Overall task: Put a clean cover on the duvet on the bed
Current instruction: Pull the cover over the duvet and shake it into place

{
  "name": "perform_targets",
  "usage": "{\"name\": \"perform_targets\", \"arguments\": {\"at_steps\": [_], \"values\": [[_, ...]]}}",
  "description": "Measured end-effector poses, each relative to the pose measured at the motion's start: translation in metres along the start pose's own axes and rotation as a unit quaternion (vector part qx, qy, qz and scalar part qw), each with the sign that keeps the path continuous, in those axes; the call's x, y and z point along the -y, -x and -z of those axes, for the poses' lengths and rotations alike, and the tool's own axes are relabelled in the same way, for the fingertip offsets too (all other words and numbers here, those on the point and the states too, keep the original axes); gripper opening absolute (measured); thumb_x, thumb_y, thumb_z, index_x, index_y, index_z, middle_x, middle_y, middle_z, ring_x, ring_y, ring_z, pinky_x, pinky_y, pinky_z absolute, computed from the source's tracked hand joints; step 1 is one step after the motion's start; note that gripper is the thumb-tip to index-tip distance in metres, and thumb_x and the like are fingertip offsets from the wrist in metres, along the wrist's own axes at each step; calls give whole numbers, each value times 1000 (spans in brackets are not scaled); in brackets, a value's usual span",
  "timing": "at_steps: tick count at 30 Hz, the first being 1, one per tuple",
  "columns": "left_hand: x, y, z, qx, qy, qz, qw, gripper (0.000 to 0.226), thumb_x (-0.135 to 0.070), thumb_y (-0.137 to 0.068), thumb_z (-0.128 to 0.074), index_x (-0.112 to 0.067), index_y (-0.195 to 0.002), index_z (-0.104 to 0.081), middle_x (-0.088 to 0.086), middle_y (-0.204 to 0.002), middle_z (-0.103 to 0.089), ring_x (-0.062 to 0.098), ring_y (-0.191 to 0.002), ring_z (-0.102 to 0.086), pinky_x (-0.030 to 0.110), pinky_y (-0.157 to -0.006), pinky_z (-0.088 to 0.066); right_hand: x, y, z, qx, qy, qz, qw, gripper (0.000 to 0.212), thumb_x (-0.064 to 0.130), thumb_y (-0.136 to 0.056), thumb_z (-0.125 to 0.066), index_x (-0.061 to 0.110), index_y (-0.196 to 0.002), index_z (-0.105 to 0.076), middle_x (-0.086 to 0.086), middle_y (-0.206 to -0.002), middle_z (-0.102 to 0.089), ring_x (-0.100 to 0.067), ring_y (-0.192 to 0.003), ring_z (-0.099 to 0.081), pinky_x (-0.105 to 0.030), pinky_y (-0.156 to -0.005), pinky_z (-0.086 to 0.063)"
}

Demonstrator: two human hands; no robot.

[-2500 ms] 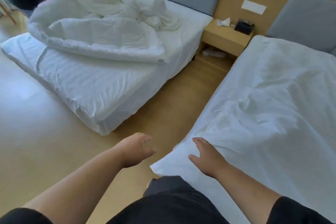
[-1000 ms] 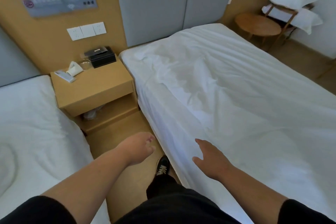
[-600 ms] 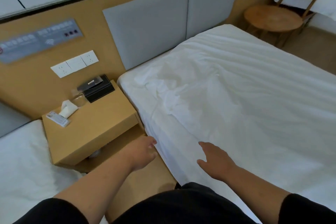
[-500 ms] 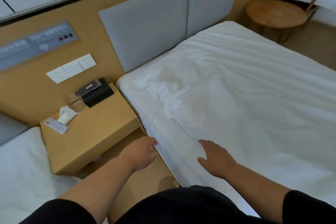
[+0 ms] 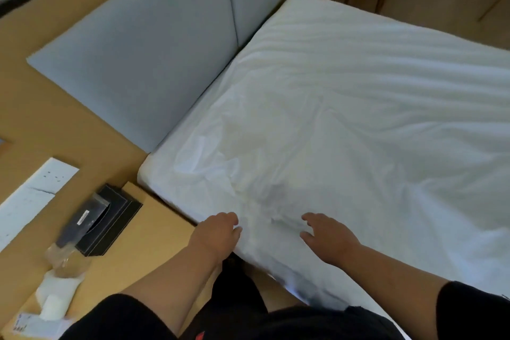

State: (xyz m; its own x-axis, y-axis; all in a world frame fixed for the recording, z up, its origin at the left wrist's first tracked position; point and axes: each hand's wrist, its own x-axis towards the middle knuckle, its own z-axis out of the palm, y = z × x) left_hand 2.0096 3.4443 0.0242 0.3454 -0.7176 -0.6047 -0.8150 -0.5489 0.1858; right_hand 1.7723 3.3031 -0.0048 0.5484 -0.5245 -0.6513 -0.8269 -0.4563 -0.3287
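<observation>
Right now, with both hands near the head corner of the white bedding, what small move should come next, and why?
Probably close both hands on the white fabric. The left hand sits at the bed's side edge, the right hand hovers open above the rumpled part, and neither grips anything yet.

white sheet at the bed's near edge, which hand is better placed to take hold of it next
Left, probably. The left hand sits at the near edge of the white bed sheet, fingers curled toward it. The right hand lies open over the flat top, with nothing to pinch.
</observation>
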Motion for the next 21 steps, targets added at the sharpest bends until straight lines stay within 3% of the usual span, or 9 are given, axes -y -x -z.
{"name": "perform_targets", "arguments": {"at_steps": [5, 10, 12, 14, 16, 17, 19, 21], "values": [[57, -118, 39, -33, -57, -61, 996, 36, -39, -104, -40, -20, -133, -47, 1, -129, -53, 23, -116, -53, 37, -95, -47, 48, -98, 15, -39, -41, -87, 995, 44, 42, -104, -45, 25, -144, -46, 0, -143, -54, -21, -128, -54, -37, -106, -44], [98, -225, 58, -104, -178, -98, 973, 53, -44, -100, -49, -20, -145, -35, 2, -139, -44, 25, -120, -48, 37, -96, -43, 72, -204, 37, -111, 22, -48, 992, 45, 37, -103, -49, 32, -147, -43, 0, -151, -43, -25, -136, -45, -40, -109, -38], [114, -261, 51, -94, -218, -100, 966, 47, -43, -98, -53, -24, -140, -44, 0, -136, -47, 26, -119, -47, 38, -97, -38, 75, -246, 38, -119, 67, -19, 990, 54, 44, -101, -52, 37, -152, -35, -1, -158, -32, -26, -144, -33, -43, -115, -29], [129, -284, 44, -105, -237, -131, 957, 25, -28, -91, -64, -23, -115, -64, -1, -111, -59, 27, -101, -53, 38, -88, -37, 76, -279, 33, -95, 107, -2, 990, 60, 49, -98, -54, 42, -153, -30, -1, -163, -22, -26, -150, -20, -48, -121, -17], [142, -302, 35, -137, -200, -182, 953, 13, -8, -74, -75, -15, -84, -70, 3, -80, -61, 31, -77, -55, 38, -74, -41, 71, -308, 23, -84, 131, 6, 988, 47, 47, -98, -55, 46, -144, -43, 0, -162, -25, -26, -149, -20, -51, -121, -10], [146, -305, 35, -154, -150, -211, 953, 11, -3, -71, -72, -10, -79, -69, 6, -73, -61, 33, -71, -56, 38, -69, -44, 69, -320, 16, -93, 135, 12, 986, 36, 42, -99, -55, 44, -134, -54, 1, -157, -33, -26, -146, -26, -51, -121, -10], [137, -303, 48, -172, -13, -222, 960, 10, -3, -80, -59, -4, -86, -67, 10, -74, -62, 36, -70, -58, 38, -64, -49, 63, -329, 11, -145, 122, 33, 981, 20, 26, -97, -56, 33, -111, -69, 2, -136, -56, -27, -131, -45, -48, -119, -17], [123, -299, 67, -176, 76, -165, 968, 17, -5, -92, -48, -5, -102, -63, 6, -76, -58, 34, -70, -55, 36, -64, -46, 60, -330, 11, -192, 71, 55, 977, 15, 14, -95, -55, 19, -98, -69, -2, -111, -67, -30, -111, -58, -43, -112, -28]]}}
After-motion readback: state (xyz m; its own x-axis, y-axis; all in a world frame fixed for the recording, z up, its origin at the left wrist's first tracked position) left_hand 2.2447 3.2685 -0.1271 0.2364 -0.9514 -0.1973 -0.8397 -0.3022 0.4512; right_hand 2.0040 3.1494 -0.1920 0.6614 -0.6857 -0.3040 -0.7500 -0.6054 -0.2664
